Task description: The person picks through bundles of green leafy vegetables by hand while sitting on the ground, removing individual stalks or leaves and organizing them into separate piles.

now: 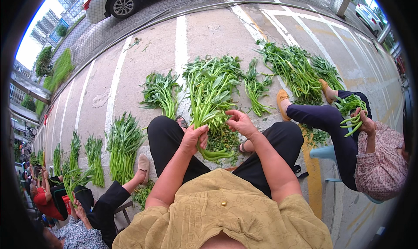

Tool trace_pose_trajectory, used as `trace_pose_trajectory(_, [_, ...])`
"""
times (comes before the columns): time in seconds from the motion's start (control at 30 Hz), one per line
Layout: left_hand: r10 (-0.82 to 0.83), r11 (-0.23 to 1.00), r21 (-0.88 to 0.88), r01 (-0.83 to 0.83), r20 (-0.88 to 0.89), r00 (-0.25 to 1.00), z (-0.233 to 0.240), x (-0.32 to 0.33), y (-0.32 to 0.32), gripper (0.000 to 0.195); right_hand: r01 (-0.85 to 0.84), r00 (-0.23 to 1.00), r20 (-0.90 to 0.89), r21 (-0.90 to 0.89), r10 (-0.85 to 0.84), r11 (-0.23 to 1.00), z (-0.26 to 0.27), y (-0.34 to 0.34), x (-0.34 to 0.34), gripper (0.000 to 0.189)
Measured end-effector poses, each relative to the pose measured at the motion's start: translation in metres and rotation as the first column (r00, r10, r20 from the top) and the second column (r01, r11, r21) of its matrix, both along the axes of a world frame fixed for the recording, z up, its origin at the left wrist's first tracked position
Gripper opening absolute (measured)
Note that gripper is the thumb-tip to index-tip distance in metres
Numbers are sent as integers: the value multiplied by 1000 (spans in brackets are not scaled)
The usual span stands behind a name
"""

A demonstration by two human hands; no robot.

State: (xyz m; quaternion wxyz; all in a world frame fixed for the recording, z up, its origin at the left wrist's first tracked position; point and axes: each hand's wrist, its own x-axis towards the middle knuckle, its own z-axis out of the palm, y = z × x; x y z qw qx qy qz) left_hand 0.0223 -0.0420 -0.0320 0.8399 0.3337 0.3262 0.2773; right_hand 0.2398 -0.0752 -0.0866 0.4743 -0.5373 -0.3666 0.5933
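My left hand (pixel 193 138) is closed around a bunch of water spinach (pixel 200 113), its leafy tops pointing away from me and its stem ends curving below the fist. My right hand (pixel 241 122) is just right of the bunch, fingers partly bent and spread, holding nothing that I can make out. Beyond and beneath the hands lies a large pile of water spinach (pixel 225 69) on the ground. Loose leaf trimmings (pixel 222 139) lie between my feet. A smaller pile of greens (pixel 163 90) is to the left, and a thin one (pixel 256 89) to the right.
Seated people flank me: a person at right (pixel 380 161) holds greens beside another pile (pixel 294 69); a person at left (pixel 78 234) also holds greens. Upright-looking bundles (pixel 124 151) line the left side. A chain-link fence with a parked car (pixel 122 4) behind it bounds the far side.
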Motion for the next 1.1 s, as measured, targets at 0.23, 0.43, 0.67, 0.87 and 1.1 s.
trace_pose_trajectory(0.23, [-17,1000,-2,17,10,1000,1,-1,0,22,-23,996,-90,-60,18,998,5,1,1,20])
trace_pose_trajectory(0.43, [-24,1000,-3,24,23,999,0,-2,1,20,-19,996,-93,-55,14,998,8,0,1,15])
trace_pose_trajectory(0.67, [-41,999,-6,40,-67,997,-2,0,1,16,61,989,130,63,-69,996,0,2,6,13])
trace_pose_trajectory(0.87, [-59,998,-4,59,-176,983,-5,4,-1,16,216,840,443,253,-312,943,-4,5,5,12])
trace_pose_trajectory(1.1, [-44,999,-15,42,-153,987,0,3,-1,15,336,802,386,339,-456,879,-29,14,37,14])
